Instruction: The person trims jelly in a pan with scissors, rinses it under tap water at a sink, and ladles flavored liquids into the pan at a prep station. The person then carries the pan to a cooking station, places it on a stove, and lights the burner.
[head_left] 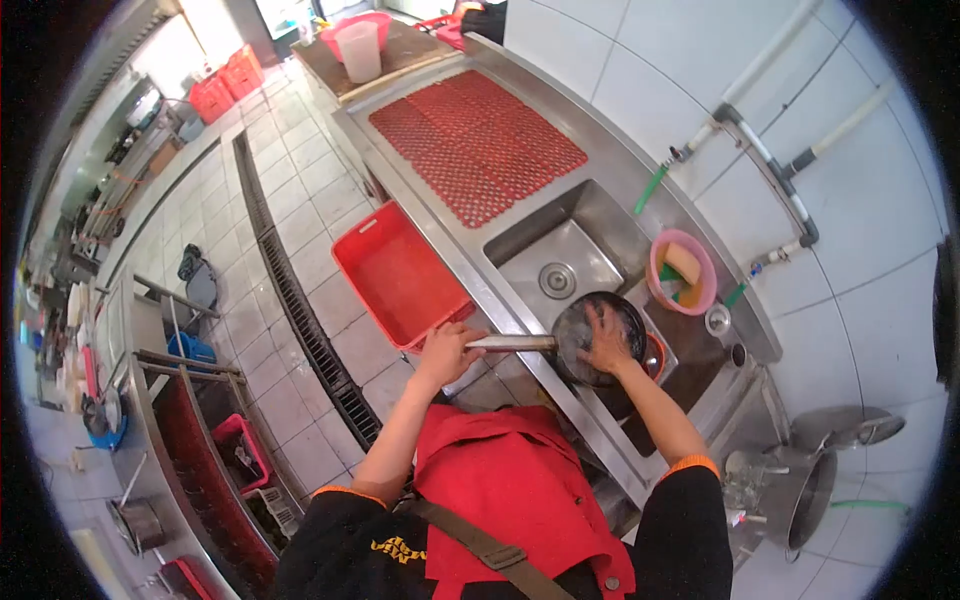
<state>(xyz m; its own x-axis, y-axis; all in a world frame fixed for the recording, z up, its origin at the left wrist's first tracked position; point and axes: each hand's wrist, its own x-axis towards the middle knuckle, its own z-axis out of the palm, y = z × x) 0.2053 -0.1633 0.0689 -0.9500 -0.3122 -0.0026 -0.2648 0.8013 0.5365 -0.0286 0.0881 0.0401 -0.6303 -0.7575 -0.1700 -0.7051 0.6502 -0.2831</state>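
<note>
A dark round pan (572, 345) with a long metal handle rests over the near edge of the steel sink (520, 262). My left hand (448, 352) is closed round the end of the handle. Inside the pan, my right hand (606, 342) lies with its fingers spread; whether something thin is under the palm cannot be made out. Beyond the pan stands a pink bowl (708, 262) with a beige sponge (682, 263) and a green-and-yellow item in it.
A red perforated mat (475, 140) covers the counter left of the sink. On the floor beside the counter sits a red crate (395, 275). Green-ended taps (650, 188) stick out from the tiled wall. A large metal pot (805, 500) stands at the right.
</note>
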